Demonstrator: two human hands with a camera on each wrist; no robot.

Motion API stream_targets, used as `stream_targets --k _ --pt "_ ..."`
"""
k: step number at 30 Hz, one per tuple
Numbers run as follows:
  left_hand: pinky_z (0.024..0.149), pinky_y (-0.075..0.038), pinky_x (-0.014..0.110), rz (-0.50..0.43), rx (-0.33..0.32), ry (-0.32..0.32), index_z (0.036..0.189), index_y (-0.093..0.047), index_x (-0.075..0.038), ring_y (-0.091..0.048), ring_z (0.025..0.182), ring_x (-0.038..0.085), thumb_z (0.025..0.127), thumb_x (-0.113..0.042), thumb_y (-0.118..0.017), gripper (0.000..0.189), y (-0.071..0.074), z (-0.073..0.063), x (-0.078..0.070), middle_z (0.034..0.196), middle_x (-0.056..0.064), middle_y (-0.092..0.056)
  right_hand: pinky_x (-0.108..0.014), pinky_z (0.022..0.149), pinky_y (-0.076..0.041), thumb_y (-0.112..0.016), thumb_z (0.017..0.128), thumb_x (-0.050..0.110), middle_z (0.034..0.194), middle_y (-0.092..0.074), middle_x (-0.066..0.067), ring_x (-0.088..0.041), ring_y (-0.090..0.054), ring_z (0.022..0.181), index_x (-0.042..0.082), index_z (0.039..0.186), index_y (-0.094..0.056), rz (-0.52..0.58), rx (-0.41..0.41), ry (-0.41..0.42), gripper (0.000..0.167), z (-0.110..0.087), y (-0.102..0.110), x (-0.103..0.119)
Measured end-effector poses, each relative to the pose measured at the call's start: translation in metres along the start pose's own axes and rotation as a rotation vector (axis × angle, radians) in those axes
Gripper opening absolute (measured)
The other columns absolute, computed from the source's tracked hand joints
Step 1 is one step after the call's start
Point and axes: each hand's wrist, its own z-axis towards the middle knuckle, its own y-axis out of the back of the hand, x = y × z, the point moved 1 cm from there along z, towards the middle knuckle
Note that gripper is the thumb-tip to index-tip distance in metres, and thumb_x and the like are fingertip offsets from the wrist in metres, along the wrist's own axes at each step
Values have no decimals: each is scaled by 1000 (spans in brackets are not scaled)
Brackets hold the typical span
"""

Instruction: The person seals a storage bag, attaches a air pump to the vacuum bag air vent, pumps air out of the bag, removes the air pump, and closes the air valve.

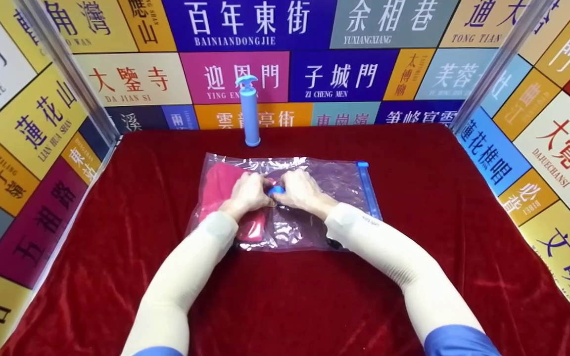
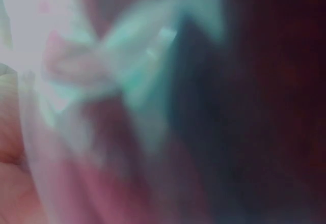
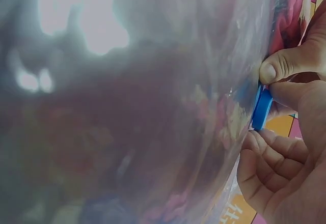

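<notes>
A clear plastic storage bag [image 1: 314,232] lies flat, with a folded red cloth [image 1: 220,185] showing through its left part. Both hands meet at a round blue valve cap [image 1: 276,190] near the bag's middle. From the left, my left hand [image 1: 250,193] pinches the cap between thumb and fingers. My right hand [image 1: 307,192] grips it from the opposite side. Close up in the right wrist view, the blue cap [image 3: 262,109] stands out from the plastic, between the digits. Blurred plastic fills most of the left wrist view.
Behind the bag, a light blue hand pump [image 1: 250,116] stands upright. A blue zip strip [image 1: 370,190] runs down the bag's right edge. Dark red velvet [image 1: 285,301] covers the table, and panels with printed place names [image 1: 235,24] enclose its back and sides.
</notes>
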Motion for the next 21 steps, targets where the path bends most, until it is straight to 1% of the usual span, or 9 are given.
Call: stream_targets --k 2,4,8,11,14,15,16,20,21 --pt "116 -54 55 -4 2 5 135 -83 -20 -65 131 39 77 -29 -98 60 0 -1 -1 150 7 -76 -46 68 -62 -81 93 34 71 -68 -1 -23 -63 70 14 78 -72 8 6 12 27 -1 0 0" --pt "118 -53 55 -15 6 17 136 -82 -19 -64 133 39 78 -28 -98 62 2 -3 -4 152 8 -75 -47 69 -62 -80 94 31 75 -72 -4 -25 -64 72 12 83 -75 13 18 20 23 -1 0 0" --pt "118 -53 56 -9 0 16 136 -82 -19 -64 134 39 79 -30 -97 61 1 -3 -4 151 9 -75 -49 74 -65 -79 93 28 85 -77 -9 -29 -70 79 10 91 -78 4 40 30 18 -2 0 0" --pt "118 -54 55 7 3 10 136 -82 -19 -64 134 39 80 -31 -97 59 0 -3 -4 151 7 -75 -49 82 -68 -81 90 27 96 -82 -11 -33 -76 89 10 101 -82 -1 53 37 21 -1 1 0" --pt "116 -55 54 8 8 17 135 -82 -19 -65 131 39 82 -31 -96 56 0 -2 -3 145 8 -78 -49 88 -68 -83 89 29 105 -84 -11 -35 -79 97 11 109 -85 0 68 46 27 0 1 0" --pt "115 -56 55 4 9 19 134 -83 -19 -66 130 39 82 -31 -96 55 0 -2 -3 142 9 -79 -49 88 -68 -84 88 29 106 -84 -11 -35 -79 98 11 111 -85 2 74 50 29 0 2 -1" --pt "115 -56 55 -1 9 21 133 -83 -19 -66 129 39 81 -31 -96 55 0 -2 -2 142 9 -79 -49 88 -68 -85 88 30 107 -84 -11 -35 -79 99 12 112 -85 3 79 56 30 1 2 -1" --pt "110 -58 57 18 -23 -11 128 -86 -25 -68 127 40 77 -36 -94 53 -9 8 9 138 6 -81 -47 85 -66 -85 87 30 104 -84 -10 -32 -77 94 11 113 -85 10 92 95 32 1 5 -2" --pt "110 -58 57 16 -26 -16 128 -86 -26 -68 128 41 77 -37 -94 53 -9 8 10 139 6 -81 -46 84 -66 -85 88 30 102 -84 -10 -30 -76 92 10 112 -85 17 91 103 32 1 5 -2"
